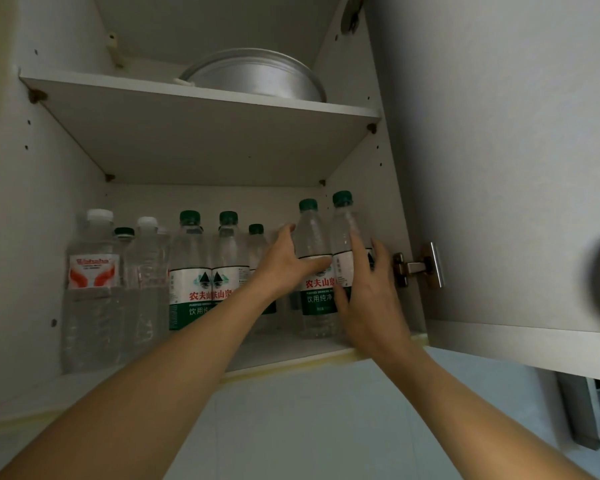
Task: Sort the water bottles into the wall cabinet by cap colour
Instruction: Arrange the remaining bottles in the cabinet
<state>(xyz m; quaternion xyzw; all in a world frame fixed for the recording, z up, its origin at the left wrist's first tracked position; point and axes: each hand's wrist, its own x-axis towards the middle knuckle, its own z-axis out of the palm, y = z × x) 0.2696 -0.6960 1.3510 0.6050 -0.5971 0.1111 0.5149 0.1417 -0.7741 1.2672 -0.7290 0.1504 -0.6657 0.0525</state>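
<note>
The wall cabinet's lower shelf (274, 355) holds several water bottles. White-capped bottles (96, 271) stand at the left, one small green cap (124, 232) showing among them. Green-capped bottles (191, 268) fill the middle. My left hand (284, 261) grips a green-capped bottle (312, 237) at the right, thumb across its front. My right hand (368, 289) holds the neighbouring green-capped bottle (343, 230) beside the cabinet's right wall, fingers stretched up its side. Both bottles stand upright on the shelf.
The cabinet door (499, 168) hangs open at the right, its hinge (413, 268) close to my right hand. A metal basin (257, 76) sits on the upper shelf (194, 102). Pale wall tiles lie below the cabinet.
</note>
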